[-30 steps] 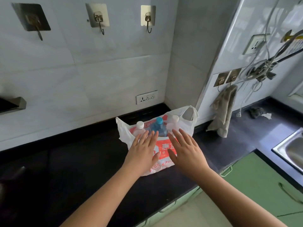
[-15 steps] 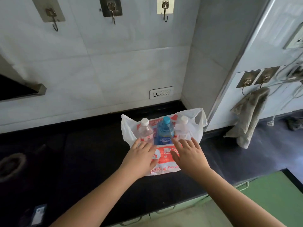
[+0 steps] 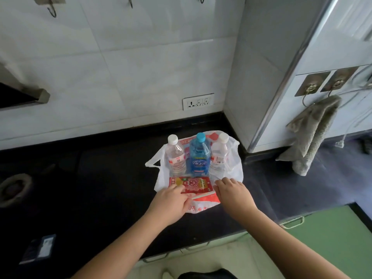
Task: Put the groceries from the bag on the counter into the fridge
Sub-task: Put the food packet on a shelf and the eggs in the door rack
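Note:
A white plastic bag (image 3: 235, 168) with red print sits open on the black counter (image 3: 90, 188) near the wall corner. Three bottles stand in it: a clear one with a white cap (image 3: 176, 157) at left, a blue one with a blue cap (image 3: 199, 156) in the middle, a second clear bottle (image 3: 219, 155) at right. A flat red packet (image 3: 193, 184) lies in front of them. My left hand (image 3: 171, 204) pinches the bag's front edge and pulls it down. My right hand (image 3: 233, 194) grips the same edge at the right.
A grey towel (image 3: 312, 135) hangs from a hook on the white panel at right. A wall socket (image 3: 198, 101) is behind the bag. Green cabinet fronts (image 3: 330, 238) lie below the counter. A dark packet (image 3: 39, 248) lies at the counter's near left, a ring-shaped object (image 3: 15, 187) farther left.
Both hands have gone from hovering over the bag to gripping its front edge and drawing it down, which uncovers the bottles and the red packet. The camera has tilted down and leftward.

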